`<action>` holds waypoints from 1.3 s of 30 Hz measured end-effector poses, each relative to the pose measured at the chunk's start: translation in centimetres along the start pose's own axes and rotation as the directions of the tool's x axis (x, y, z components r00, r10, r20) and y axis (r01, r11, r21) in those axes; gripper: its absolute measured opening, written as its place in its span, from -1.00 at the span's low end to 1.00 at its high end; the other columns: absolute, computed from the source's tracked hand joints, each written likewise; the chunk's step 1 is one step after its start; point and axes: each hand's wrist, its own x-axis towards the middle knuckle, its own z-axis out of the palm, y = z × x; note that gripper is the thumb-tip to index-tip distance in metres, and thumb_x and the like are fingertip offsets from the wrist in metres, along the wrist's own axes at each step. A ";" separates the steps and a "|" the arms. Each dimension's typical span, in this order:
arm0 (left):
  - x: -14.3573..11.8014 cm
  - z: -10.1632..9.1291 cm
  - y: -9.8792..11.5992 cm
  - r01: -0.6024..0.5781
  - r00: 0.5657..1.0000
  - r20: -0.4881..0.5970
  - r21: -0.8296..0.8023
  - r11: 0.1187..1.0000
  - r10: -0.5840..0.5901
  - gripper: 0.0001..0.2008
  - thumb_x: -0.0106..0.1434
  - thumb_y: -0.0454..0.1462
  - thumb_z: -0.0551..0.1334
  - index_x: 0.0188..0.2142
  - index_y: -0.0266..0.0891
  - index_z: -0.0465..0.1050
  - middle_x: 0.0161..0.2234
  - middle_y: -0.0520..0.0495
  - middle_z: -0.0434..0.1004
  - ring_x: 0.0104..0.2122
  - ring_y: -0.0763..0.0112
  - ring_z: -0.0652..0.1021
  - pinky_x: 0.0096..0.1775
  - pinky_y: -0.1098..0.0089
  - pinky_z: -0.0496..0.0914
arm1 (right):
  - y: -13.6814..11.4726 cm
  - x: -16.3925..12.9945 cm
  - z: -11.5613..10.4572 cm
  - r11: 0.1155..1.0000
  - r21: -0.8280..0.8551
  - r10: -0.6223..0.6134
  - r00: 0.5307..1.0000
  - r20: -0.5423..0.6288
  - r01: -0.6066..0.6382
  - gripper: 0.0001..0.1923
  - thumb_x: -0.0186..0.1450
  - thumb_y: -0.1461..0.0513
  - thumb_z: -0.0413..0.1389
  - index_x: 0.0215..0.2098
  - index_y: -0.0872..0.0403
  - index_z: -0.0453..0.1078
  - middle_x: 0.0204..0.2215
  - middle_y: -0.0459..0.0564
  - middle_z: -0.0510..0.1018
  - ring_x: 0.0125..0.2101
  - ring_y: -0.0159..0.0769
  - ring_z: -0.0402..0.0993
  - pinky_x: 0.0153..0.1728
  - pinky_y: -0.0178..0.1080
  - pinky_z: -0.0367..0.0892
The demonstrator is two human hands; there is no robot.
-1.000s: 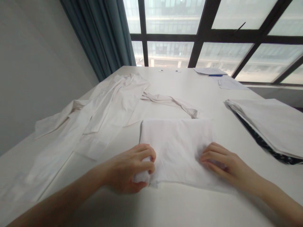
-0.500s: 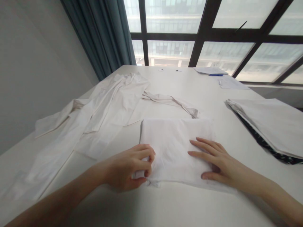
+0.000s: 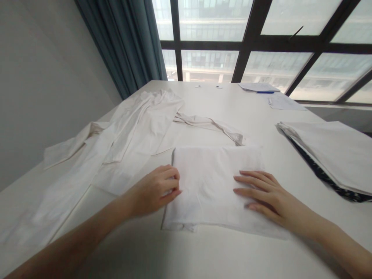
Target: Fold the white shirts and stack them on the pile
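A blue-grey curtain [image 3: 128, 46] hangs left of the dark-framed window [image 3: 263, 43]. A blue pen [image 3: 265, 92] lies beside white papers [image 3: 257, 87].

We're up at the person's head, one camera looking forward and down across the flat white tabletop [image 3: 203, 255] from its near side! Close in, just below mid-view, lies the folded white rectangular cloth [image 3: 210, 190]; far off, up top, the dark-framed glass window [image 3: 209, 45], blue-green pleated fabric curtain [image 3: 124, 46] upper left.
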 end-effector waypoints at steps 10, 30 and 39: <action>0.0 1.6 -2.6 0.345 0.901 -0.231 -0.130 0.930 -0.367 -0.83 0.25 -0.21 0.18 -0.19 -0.19 0.32 -0.25 -0.05 0.45 -0.22 0.28 0.48 -0.13 0.22 0.39 | 1.6 -0.2 0.5 0.897 0.067 0.429 0.823 -0.371 -0.437 -0.63 0.37 0.06 -0.05 0.08 -0.04 0.35 0.03 0.12 0.42 0.02 -0.02 0.40 0.02 0.04 0.33; 0.1 -0.9 -2.2 0.491 0.868 0.045 -0.215 0.844 -0.494 -0.83 0.29 -0.16 0.06 -0.21 -0.16 0.30 -0.57 0.14 0.40 -0.54 0.42 0.43 -0.35 0.40 0.32 | 2.7 -0.4 -0.3 0.855 0.283 0.510 0.803 -0.310 -0.434 -0.68 0.32 0.01 0.04 -0.04 -0.02 0.34 -0.09 0.09 0.44 -0.16 -0.12 0.47 -0.12 -0.05 0.43; 2.6 0.0 -5.1 0.183 0.974 -0.165 0.179 0.967 -0.154 -0.58 0.27 -0.43 0.03 0.12 -0.23 0.30 -0.01 -0.19 0.42 -0.01 0.19 0.42 0.03 0.15 0.32 | 5.1 3.3 -2.2 0.869 0.253 0.493 0.791 -0.363 -0.425 -0.64 0.35 -0.02 -0.05 -0.06 -0.01 0.36 -0.08 0.10 0.51 -0.19 -0.12 0.50 -0.33 -0.13 0.43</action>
